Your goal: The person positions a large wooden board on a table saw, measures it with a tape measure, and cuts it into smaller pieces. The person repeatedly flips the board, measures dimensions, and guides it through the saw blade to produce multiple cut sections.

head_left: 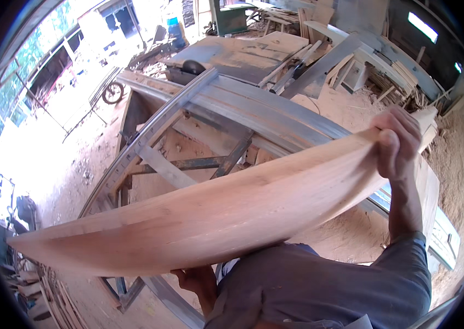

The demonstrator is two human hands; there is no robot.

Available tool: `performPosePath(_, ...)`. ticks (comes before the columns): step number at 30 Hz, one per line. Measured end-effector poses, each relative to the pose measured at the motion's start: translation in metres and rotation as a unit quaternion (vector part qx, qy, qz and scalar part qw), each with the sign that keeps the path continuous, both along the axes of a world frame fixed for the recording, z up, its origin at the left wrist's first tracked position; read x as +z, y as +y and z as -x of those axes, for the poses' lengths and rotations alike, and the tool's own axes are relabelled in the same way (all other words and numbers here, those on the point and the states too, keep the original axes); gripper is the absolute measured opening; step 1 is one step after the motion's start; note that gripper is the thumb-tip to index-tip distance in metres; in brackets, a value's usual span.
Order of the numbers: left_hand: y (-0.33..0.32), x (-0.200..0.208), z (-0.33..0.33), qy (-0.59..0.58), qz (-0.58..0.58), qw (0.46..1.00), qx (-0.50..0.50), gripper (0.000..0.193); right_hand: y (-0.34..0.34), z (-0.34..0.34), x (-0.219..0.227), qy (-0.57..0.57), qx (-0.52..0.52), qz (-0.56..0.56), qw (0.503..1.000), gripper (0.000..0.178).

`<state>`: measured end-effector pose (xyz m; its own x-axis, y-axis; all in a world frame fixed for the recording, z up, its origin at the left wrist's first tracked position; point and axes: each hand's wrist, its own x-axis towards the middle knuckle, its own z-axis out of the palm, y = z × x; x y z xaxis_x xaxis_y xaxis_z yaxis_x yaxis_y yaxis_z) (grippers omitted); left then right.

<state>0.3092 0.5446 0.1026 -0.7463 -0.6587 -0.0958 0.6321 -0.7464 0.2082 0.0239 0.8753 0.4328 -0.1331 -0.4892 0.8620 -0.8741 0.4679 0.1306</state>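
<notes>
I hold a long, pale reddish wooden plank (210,214) across my body, tilted from lower left to upper right. My right hand (399,143) grips its upper right end, fingers wrapped over the edge. Under the plank's lower edge near my chest, my left hand (194,278) supports it, mostly hidden by the board. The plank hangs over a metal-framed saw bench (199,118).
The saw bench has grey metal rails and a round blade guard (192,67) by its wooden top (243,52). Sawdust covers the floor (347,109). Stacked timber lies at the back right (402,77) and lower left (51,299). A wheeled cart (112,92) stands outside.
</notes>
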Motion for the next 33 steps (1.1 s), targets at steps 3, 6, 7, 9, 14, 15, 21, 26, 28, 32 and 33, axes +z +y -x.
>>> performPosePath(3, -0.004, 0.021, 0.038, -0.003, 0.0, 1.0, -0.021, 0.062, 0.037, -0.031, 0.006, 0.021, -0.096, 0.053, 0.994, 0.05)
performPosePath(6, -0.018, 0.016, 0.07, 0.007, 0.094, 0.993, -0.073, 0.066, 0.078, -0.081, 0.005, -0.001, -0.216, 0.11, 0.97, 0.058)
performPosePath(7, -0.025, 0.011, 0.082, 0.015, 0.131, 0.987, -0.092, 0.067, 0.088, -0.091, 0.001, -0.009, -0.253, 0.12, 0.96, 0.059)
performPosePath(9, -0.026, 0.033, 0.112, -0.024, 0.138, 0.986, -0.094, 0.065, 0.096, -0.113, -0.009, -0.027, -0.29, 0.138, 0.947, 0.058)
performPosePath(14, -0.04, 0.049, 0.167, 0.06, 0.141, 0.963, -0.222, 0.059, 0.103, -0.159, -0.037, -0.017, -0.402, 0.137, 0.905, 0.049)
performPosePath(15, -0.039, 0.054, 0.177, 0.077, 0.128, 0.954, -0.258, 0.059, 0.105, -0.163, -0.044, -0.019, -0.418, 0.132, 0.898, 0.047)
performPosePath(21, -0.036, 0.02, 0.226, -0.115, 0.111, 0.916, -0.368, 0.054, 0.139, -0.212, -0.115, -0.119, -0.568, 0.208, 0.787, 0.036)
performPosePath(26, -0.01, 0.022, 0.242, -0.2, 0.132, 0.868, -0.435, 0.053, 0.148, -0.249, -0.149, -0.24, -0.642, 0.179, 0.706, 0.046)
performPosePath(28, 0.006, 0.022, 0.245, -0.218, 0.148, 0.854, -0.45, 0.051, 0.152, -0.255, -0.154, -0.256, -0.658, 0.182, 0.684, 0.048)
performPosePath(32, 0.036, 0.018, 0.25, -0.254, 0.178, 0.825, -0.473, 0.05, 0.171, -0.267, -0.173, -0.303, -0.691, 0.166, 0.635, 0.053)
performPosePath(33, 0.037, 0.012, 0.252, -0.268, 0.19, 0.816, -0.475, 0.052, 0.178, -0.266, -0.182, -0.315, -0.696, 0.162, 0.624, 0.054)
